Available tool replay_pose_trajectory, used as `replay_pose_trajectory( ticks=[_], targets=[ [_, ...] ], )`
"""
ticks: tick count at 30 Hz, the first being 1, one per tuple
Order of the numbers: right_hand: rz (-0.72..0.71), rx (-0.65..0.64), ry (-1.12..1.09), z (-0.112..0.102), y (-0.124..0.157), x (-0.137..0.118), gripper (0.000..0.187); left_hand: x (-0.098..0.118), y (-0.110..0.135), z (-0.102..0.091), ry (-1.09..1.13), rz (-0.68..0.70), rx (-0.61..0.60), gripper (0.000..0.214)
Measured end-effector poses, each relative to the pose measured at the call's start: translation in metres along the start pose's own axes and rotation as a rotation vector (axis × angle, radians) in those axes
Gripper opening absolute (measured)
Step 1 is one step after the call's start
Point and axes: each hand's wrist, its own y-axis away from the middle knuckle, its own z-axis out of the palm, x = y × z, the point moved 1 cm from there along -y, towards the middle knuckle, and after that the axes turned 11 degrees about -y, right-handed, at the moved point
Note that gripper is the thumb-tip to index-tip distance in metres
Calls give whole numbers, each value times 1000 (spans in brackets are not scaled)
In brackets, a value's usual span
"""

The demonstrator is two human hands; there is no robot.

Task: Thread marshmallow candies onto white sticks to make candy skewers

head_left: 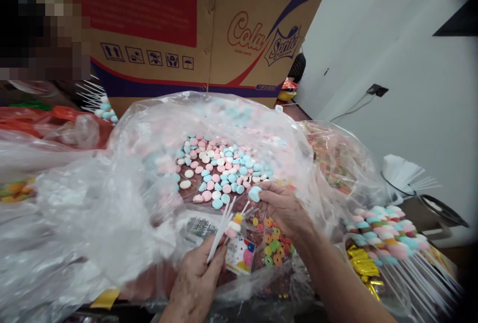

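Note:
My left hand [199, 275] is closed round several thin white sticks [223, 226], which lean up and to the right. One of them carries threaded candies [233, 227]: pink, white and yellow-orange pieces. Between the fingertips of my right hand [282, 206] is a pale blue marshmallow [254, 193], held apart from the stick tips. Loose pink, blue and white marshmallows [224, 166] lie beyond both hands in a large open clear plastic bag [149, 114]. Small ring-shaped gummies [276, 243] in several colours lie below my right hand.
A big cardboard box [157, 24] stands behind the bag. Finished candy skewers [388, 233] and gold ties [364, 266] are at the right, near a holder of white sticks [405, 173]. Crumpled plastic [67, 223] covers the left. Another bag of candy [339, 156] sits at the right.

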Motion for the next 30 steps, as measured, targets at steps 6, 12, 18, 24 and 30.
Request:
replay_pose_trajectory(
  ticks=[6, 12, 18, 24, 30],
  targets=[
    [64, 19, -88, 11, 7, 2, 30, 0, 0, -2, -66, 39, -16, 29],
    [34, 16, -101, 13, 7, 9, 28, 0, 0, -2, -77, 57, -14, 28],
    [-3, 1, -79, 13, 7, 7, 25, 1, 0, -2, -44, 45, -13, 26],
    [-29, 7, -47, 11, 8, 10, 27, -1, -2, -2, -31, 21, -59, 28],
    [-171, -54, 315, -1, 13, 18, 29, 1, 1, -4, -70, 23, -52, 29]
  ],
)
